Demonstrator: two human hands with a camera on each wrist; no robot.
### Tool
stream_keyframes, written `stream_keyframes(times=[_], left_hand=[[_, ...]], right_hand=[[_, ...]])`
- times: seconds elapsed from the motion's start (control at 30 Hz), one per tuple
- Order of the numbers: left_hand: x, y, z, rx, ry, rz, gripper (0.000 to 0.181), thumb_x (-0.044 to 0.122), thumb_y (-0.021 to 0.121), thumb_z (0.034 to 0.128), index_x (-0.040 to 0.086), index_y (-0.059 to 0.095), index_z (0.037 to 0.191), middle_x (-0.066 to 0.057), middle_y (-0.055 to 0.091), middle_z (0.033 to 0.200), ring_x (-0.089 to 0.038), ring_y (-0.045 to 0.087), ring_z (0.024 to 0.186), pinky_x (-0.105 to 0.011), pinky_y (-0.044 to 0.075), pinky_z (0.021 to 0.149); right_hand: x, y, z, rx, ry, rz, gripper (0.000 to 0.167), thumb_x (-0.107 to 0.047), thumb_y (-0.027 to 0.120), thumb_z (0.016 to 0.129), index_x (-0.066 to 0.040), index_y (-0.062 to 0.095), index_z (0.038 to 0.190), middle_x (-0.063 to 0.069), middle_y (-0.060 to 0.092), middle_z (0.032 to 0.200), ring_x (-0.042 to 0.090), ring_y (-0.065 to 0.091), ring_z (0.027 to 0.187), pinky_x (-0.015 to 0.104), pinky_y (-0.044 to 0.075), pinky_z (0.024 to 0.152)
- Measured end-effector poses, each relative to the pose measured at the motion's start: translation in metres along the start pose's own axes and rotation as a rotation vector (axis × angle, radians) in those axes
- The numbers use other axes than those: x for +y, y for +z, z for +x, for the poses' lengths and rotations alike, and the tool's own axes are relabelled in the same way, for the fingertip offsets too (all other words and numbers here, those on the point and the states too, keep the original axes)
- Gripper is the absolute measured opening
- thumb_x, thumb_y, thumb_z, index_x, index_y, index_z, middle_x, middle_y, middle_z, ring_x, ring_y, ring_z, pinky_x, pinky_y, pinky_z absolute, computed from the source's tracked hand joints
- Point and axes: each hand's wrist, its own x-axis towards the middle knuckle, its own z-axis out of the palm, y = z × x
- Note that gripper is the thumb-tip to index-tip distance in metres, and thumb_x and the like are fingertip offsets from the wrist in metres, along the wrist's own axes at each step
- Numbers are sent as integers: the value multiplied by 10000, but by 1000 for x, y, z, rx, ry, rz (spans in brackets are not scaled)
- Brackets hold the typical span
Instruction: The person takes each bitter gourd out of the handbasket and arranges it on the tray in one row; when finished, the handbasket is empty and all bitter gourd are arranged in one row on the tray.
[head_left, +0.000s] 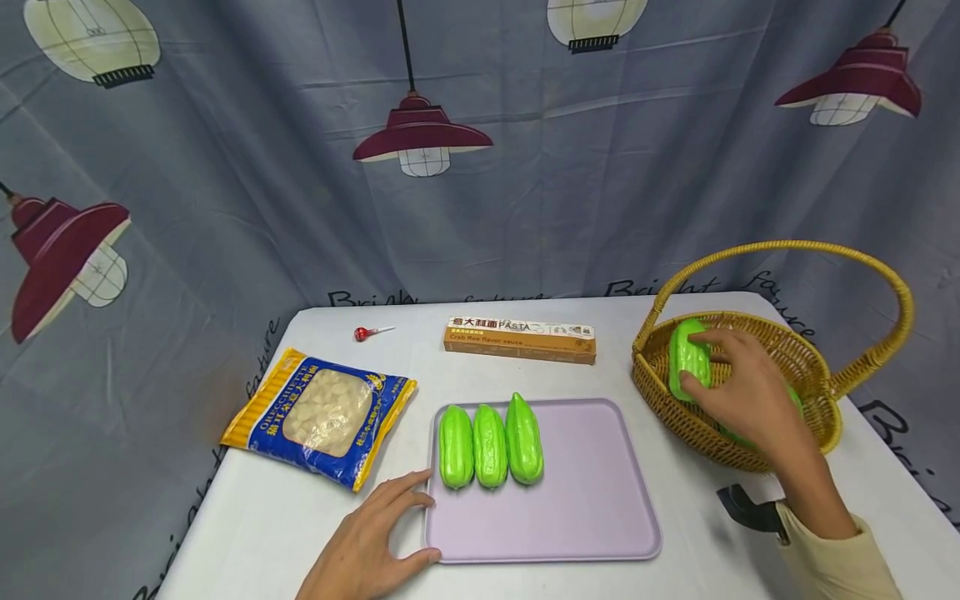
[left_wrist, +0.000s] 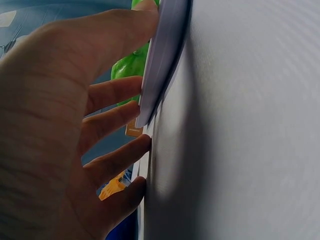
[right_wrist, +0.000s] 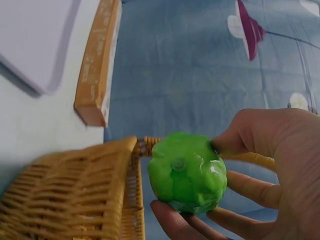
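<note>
My right hand [head_left: 750, 387] pinches a green bitter melon [head_left: 688, 360] between thumb and fingers at the left side of the wicker basket [head_left: 667, 425]. The right wrist view shows that melon [right_wrist: 187, 172] end-on, with the fingers about it. More green shows low in the basket, mostly hidden by the hand. Three bitter melons [head_left: 490, 447] lie side by side on the left half of a pale purple tray [head_left: 585, 500]. With fingers spread, my left hand [head_left: 371, 533] touches the tray's left edge; its thumb rests at the near left corner.
A blue and yellow bag of orecchiette pasta [head_left: 326, 412] lies left of the tray. Behind the tray are a brown and white pasta box [head_left: 519, 340] and a red lollipop [head_left: 362, 334]. The basket's tall handle [head_left: 787, 245] arches over it. A grey curtain [head_left: 517, 208] hangs behind the table.
</note>
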Motion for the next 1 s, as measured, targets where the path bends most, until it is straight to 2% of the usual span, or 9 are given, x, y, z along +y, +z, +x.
stream_keyframes(times=[0.27,0.5,0.77,0.9,1.0], left_hand=[[0,0,0,-24,-18,-8,522,616,858,844,331,709,1255,121,543,1589,-174,575,1411,-432,562,1137],[1,-1,-1,-37,-35,-15,525,635,845,847,338,708,1257,123,542,1589,-183,575,1413,-446,558,1142],[0,1,0,6,11,0,531,592,884,823,321,714,1247,94,562,1579,-183,576,1414,-431,563,1134],[0,1,-1,6,10,-1,525,595,881,827,324,712,1243,97,561,1578,-181,576,1413,-432,562,1134],[0,1,0,-6,-1,-3,518,609,867,836,330,710,1242,105,556,1581,-179,573,1415,-435,557,1142]], right_hand=[[-11,11,-9,5,-62,36,567,-131,853,857,-8,641,1368,318,554,1413,531,676,1100,701,538,808],[-22,22,-16,-30,-80,54,568,-114,868,839,-16,652,1355,311,555,1406,538,684,1111,712,561,838],[-26,38,-24,-65,-95,76,541,-79,875,820,-5,691,1323,315,567,1415,532,692,1080,728,561,872],[-29,44,-27,-75,-101,81,547,-71,875,813,-13,692,1326,307,565,1417,505,690,1084,681,572,862],[-32,47,-28,-75,-114,81,556,-83,875,806,-24,695,1329,299,573,1407,480,698,1070,600,589,814]])
